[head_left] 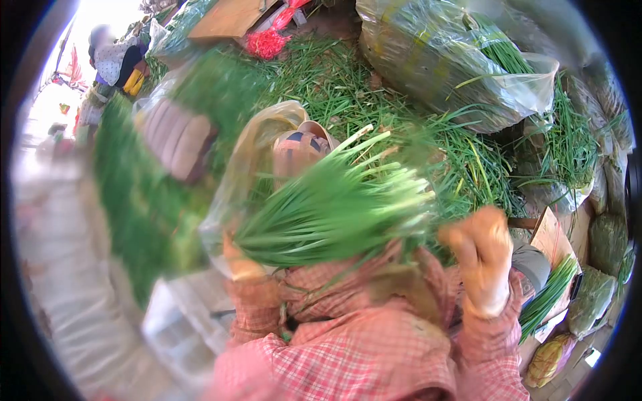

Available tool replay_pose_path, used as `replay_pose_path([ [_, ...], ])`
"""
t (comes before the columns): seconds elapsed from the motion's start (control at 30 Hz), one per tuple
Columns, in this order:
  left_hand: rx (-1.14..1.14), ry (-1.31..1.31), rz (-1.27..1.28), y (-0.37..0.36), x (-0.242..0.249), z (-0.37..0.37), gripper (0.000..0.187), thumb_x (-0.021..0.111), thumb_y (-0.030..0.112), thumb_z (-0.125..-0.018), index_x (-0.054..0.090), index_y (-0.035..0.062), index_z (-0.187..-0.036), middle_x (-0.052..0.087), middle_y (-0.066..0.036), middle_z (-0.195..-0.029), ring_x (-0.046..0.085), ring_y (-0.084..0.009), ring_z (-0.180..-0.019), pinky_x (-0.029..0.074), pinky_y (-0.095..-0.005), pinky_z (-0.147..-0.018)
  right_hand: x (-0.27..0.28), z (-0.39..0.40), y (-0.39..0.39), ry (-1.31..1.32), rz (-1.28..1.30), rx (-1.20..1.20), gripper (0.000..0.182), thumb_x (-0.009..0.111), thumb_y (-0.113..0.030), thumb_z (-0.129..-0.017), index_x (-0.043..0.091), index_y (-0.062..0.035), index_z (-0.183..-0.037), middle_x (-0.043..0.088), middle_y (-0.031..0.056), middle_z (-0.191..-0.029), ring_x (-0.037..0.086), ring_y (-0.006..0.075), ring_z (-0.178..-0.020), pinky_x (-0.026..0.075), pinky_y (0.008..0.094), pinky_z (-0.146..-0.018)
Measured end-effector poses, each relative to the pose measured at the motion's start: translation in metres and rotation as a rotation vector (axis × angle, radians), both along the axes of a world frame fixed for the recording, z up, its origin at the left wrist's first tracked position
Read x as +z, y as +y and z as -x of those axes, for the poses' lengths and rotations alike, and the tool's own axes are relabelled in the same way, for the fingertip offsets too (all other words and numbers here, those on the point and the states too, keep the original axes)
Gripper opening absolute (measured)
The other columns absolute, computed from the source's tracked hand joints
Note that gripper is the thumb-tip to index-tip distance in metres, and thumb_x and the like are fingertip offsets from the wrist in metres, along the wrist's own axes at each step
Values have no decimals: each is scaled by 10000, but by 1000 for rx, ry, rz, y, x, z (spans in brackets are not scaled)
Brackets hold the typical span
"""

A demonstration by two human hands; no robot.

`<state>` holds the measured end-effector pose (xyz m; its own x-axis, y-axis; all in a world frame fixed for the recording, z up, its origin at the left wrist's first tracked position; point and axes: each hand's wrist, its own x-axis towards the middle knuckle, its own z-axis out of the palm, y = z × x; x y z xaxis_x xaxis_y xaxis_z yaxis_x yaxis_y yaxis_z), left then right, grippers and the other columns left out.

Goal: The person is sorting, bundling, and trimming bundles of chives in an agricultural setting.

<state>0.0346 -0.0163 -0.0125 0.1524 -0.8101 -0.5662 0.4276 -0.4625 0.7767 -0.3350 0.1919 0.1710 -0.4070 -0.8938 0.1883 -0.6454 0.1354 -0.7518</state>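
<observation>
A thick bunch of garlic chives (pixel 334 207) lies across the front of my body, leaf tips to the left and pale cut ends to the right. My left hand (pixel 242 262) is closed around its leafy end, with the fingers partly hidden by the leaves. To the right of the pale ends, my right hand (pixel 483 250) is raised apart from the bunch. Its fingers look bent but are smeared by motion. Behind the bunch, a clear plastic bag (pixel 231 180) hangs open near my left hand.
Loose green leaves (pixel 334 73) cover the ground ahead. A large plastic sack (pixel 428 60) of greens stands at the back right, and more chives (pixel 552 297) lie on the right. Pale sheeting (pixel 87 267) runs along the left. Another person (pixel 117 60) is at the far left.
</observation>
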Motion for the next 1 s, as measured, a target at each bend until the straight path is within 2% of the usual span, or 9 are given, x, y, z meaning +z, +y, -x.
replay_pose_path([
  [0.07,-22,23,8,5,18,16,481,403,406,-892,518,4,-1129,574,-166,-1076,561,-319,-950,433,-446,-879,-14,0,-38,504,65,-210,218,647,-302,-730,584,-93,-715,516,52,-731,472,229,-754,348,365,-659],
  [0.13,-18,2,63,24,66,60,504,325,405,-920,466,17,-1210,536,-180,-1156,529,-326,-1022,402,-447,-923,-40,-9,-66,618,-66,-185,273,661,-349,-708,573,-92,-694,508,55,-736,460,231,-804,335,389,-712],
  [0.33,-103,312,115,16,24,18,514,381,428,-894,494,6,-1164,522,-191,-1175,491,-357,-1068,355,-491,-960,-66,-63,-82,748,-72,97,55,527,-141,-637,500,-101,-612,474,73,-673,434,214,-621,373,317,-536],
  [0.4,-97,265,96,15,26,19,528,371,436,-896,486,1,-1171,508,-191,-1194,473,-362,-1088,334,-496,-975,-45,-65,-69,326,93,444,100,548,-135,-632,509,-66,-693,487,102,-694,475,218,-639,396,324,-545],
  [0.6,30,84,14,10,21,21,542,361,441,-900,498,-23,-1147,535,-189,-1154,506,-363,-1043,360,-487,-956,11,1,-44,-125,-51,182,396,674,-109,-695,520,7,-1041,583,150,-1001,580,234,-870,463,338,-780],
  [0.67,-8,99,39,6,21,25,508,337,412,-912,499,-19,-1126,553,-188,-1105,530,-346,-996,393,-474,-918,-18,12,-78,165,43,-49,415,766,-188,-619,574,-17,-945,601,142,-936,562,307,-895,435,371,-781],
  [0.73,-70,191,67,7,19,21,445,289,356,-936,496,-4,-1097,574,-187,-1032,563,-311,-927,444,-453,-853,-48,-1,-98,35,128,-81,290,737,-152,-653,590,-42,-877,608,110,-872,570,288,-834,447,356,-744],
  [0.83,-126,-19,165,5,7,7,489,398,407,-896,516,-14,-1116,559,-187,-1107,533,-353,-999,383,-484,-936,-77,-9,-113,-260,134,-82,202,697,-97,-696,584,-65,-861,604,79,-818,573,252,-754,461,323,-685],
  [1.0,-237,313,127,-1,-4,-4,463,400,416,-896,512,36,-1137,545,-171,-1141,512,-342,-1041,363,-491,-957,-91,26,-97,-304,158,47,116,628,-41,-767,567,-60,-865,574,61,-761,566,184,-682,477,302,-640],
])
